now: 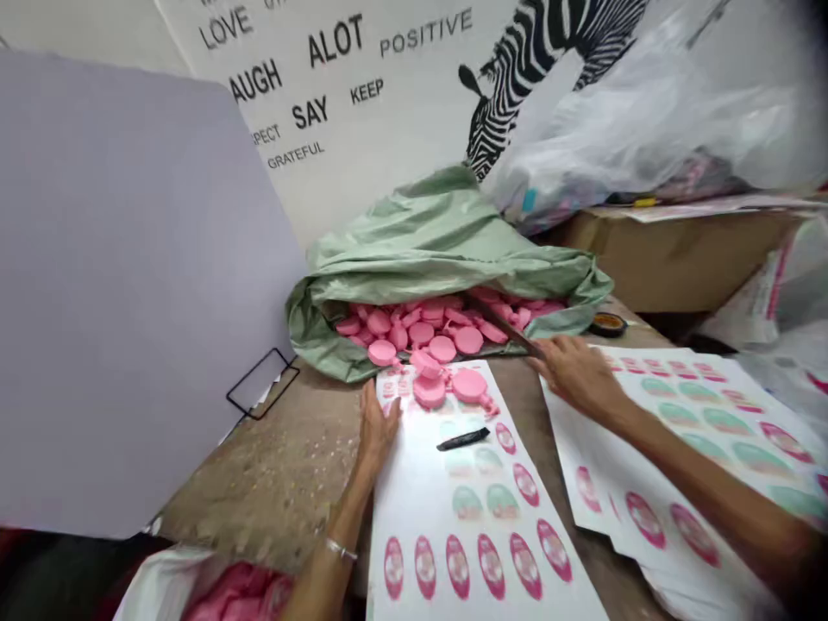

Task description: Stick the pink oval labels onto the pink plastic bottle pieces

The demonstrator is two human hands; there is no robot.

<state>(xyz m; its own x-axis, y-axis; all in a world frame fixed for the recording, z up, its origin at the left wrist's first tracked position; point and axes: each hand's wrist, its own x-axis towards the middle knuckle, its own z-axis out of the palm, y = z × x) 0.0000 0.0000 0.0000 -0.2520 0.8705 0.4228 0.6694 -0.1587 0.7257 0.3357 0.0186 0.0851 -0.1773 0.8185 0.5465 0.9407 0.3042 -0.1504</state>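
My right hand (575, 375) is closed around one end of a long dark flat stick (501, 323). The stick's far end reaches into the mouth of a green sack (414, 250) heaped with round pink plastic pieces (420, 333). My left hand (379, 423) lies against the left edge of a white sticker sheet (433, 492), fingers extended and thumb apart. On this sheet sit a few loose pink pieces (430, 391) at the far end and a black cutter (463, 439) near the middle. Pink oval and green prints cover parts of it.
More printed sheets (647, 466) lie stacked at the right, under my right forearm. A roll of black tape (608, 324) sits beside the sack. A large pale board (129, 285) stands at the left, near a black wire frame (263, 384). Behind are a cardboard box (679, 259) and plastic bags (621, 138).
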